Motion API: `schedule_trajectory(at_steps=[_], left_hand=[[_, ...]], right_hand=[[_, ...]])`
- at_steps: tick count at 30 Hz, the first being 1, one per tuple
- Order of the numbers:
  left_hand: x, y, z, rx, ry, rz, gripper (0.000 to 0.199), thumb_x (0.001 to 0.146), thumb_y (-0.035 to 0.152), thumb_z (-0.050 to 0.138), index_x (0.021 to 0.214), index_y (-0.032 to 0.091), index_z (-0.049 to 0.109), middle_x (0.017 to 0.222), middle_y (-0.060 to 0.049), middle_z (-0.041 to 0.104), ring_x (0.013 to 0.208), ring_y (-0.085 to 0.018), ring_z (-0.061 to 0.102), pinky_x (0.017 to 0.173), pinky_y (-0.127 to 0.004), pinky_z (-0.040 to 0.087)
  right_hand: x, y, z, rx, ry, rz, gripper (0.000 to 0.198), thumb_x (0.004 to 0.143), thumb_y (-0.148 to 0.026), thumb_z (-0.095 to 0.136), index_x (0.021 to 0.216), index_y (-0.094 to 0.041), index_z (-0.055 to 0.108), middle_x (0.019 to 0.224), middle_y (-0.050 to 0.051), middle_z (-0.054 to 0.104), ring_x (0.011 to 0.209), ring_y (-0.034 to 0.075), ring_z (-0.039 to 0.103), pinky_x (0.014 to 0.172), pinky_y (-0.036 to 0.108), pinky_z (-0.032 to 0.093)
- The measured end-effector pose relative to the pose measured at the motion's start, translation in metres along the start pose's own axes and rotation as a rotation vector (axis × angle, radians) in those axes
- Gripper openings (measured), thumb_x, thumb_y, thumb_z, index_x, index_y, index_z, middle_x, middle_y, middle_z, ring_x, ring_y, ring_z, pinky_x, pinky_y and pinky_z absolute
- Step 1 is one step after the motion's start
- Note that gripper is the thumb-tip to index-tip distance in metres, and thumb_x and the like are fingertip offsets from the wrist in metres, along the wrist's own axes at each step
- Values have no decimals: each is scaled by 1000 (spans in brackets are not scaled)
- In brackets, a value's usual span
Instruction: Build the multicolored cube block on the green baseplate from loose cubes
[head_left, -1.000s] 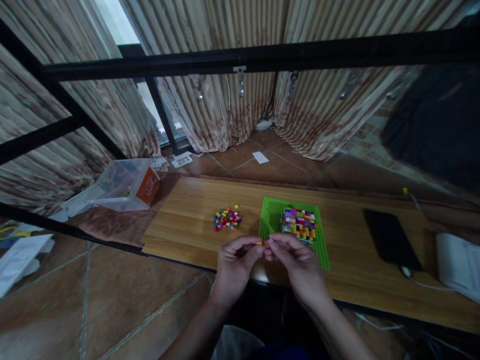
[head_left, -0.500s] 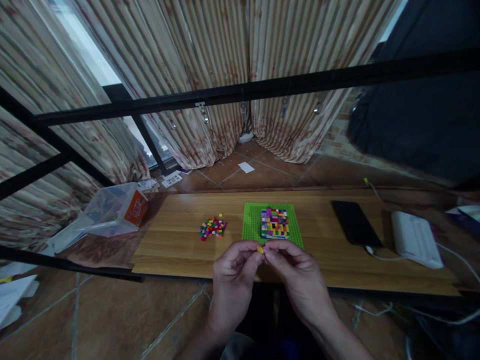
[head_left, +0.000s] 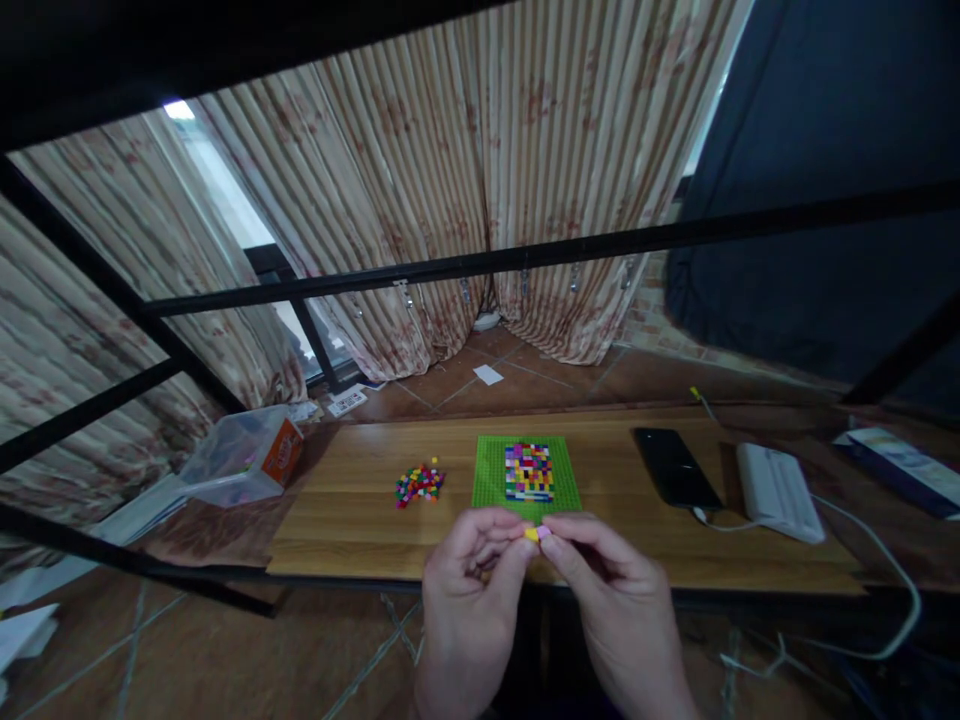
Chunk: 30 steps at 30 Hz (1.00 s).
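Note:
Close together at the table's front edge, my two hands pinch small toy bricks between thumb and forefinger. My left hand (head_left: 474,590) grips a yellow brick (head_left: 531,534). A pink brick (head_left: 544,533) is held by my right hand (head_left: 622,590). The two bricks meet between my fingertips; whether they are joined I cannot tell. Just beyond my hands lies a green baseplate (head_left: 489,480), bearing a block of many-coloured bricks (head_left: 529,472) built up in rows. To the left, a heap of loose bricks (head_left: 420,485) rests on the wooden table.
A clear plastic box (head_left: 240,460) with an orange label stands left of the wooden table (head_left: 345,530). On the right lie a black phone (head_left: 676,468) with a cable and a white power bank (head_left: 780,490). A black metal bar (head_left: 480,265) crosses beyond the table.
The head view has tilted up and shifted, so the table sits lower in the picture. Both hands stay pinched together; the yellow and pink bricks show more plainly between the fingertips.

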<state>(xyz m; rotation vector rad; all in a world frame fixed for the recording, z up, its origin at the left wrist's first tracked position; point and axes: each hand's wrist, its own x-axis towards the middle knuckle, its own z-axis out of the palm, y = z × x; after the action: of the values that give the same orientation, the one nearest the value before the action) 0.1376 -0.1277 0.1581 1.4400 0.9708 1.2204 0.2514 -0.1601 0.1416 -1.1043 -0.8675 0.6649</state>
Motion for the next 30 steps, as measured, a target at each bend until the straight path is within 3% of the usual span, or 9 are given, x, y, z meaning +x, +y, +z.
schedule_trajectory(at_steps=[5, 12, 15, 22, 27, 30], left_hand=[[-11, 16, 7, -13, 7, 35, 10, 77, 24, 69, 83, 19, 64, 78, -3, 74, 72, -17, 72, 68, -24, 60], [-18, 18, 12, 5, -28, 60, 9, 79, 24, 67, 86, 18, 63, 79, -2, 73, 74, -15, 70, 69, -23, 57], [-18, 10, 11, 41, -85, 50, 10, 80, 23, 65, 90, 19, 63, 82, -2, 72, 77, -15, 69, 71, -23, 56], [-16, -17, 4, 127, -234, -126, 12, 80, 16, 62, 92, 19, 61, 77, -1, 70, 70, -13, 67, 68, -22, 53], [0, -46, 14, 144, -266, -203, 15, 81, 17, 60, 96, 19, 61, 76, -2, 72, 71, -14, 68, 69, -24, 53], [16, -64, 26, 184, -272, -209, 18, 79, 17, 60, 98, 19, 61, 79, -2, 73, 73, -15, 69, 70, -24, 53]], right_hand=[[-9, -5, -8, 10, -4, -110, 5, 76, -27, 73, 80, -25, 75, 82, 5, 72, 77, 19, 69, 65, 28, 59], [-13, -11, -19, -24, -21, -108, 9, 76, -31, 72, 81, -23, 75, 80, 4, 75, 71, 18, 70, 63, 27, 59], [-12, -3, -30, -167, -83, -137, 13, 79, -33, 69, 86, -23, 74, 81, 4, 75, 71, 18, 71, 63, 25, 58], [-17, 35, -49, -516, -359, -417, 23, 89, -22, 57, 107, -30, 69, 96, 5, 70, 88, 19, 68, 75, 28, 57], [-8, 59, -54, -646, -353, -413, 21, 91, -23, 55, 104, -29, 69, 90, 4, 71, 83, 19, 69, 73, 30, 57], [4, 76, -61, -674, -350, -341, 20, 91, -23, 53, 102, -27, 69, 92, 4, 73, 84, 20, 70, 76, 31, 57]])
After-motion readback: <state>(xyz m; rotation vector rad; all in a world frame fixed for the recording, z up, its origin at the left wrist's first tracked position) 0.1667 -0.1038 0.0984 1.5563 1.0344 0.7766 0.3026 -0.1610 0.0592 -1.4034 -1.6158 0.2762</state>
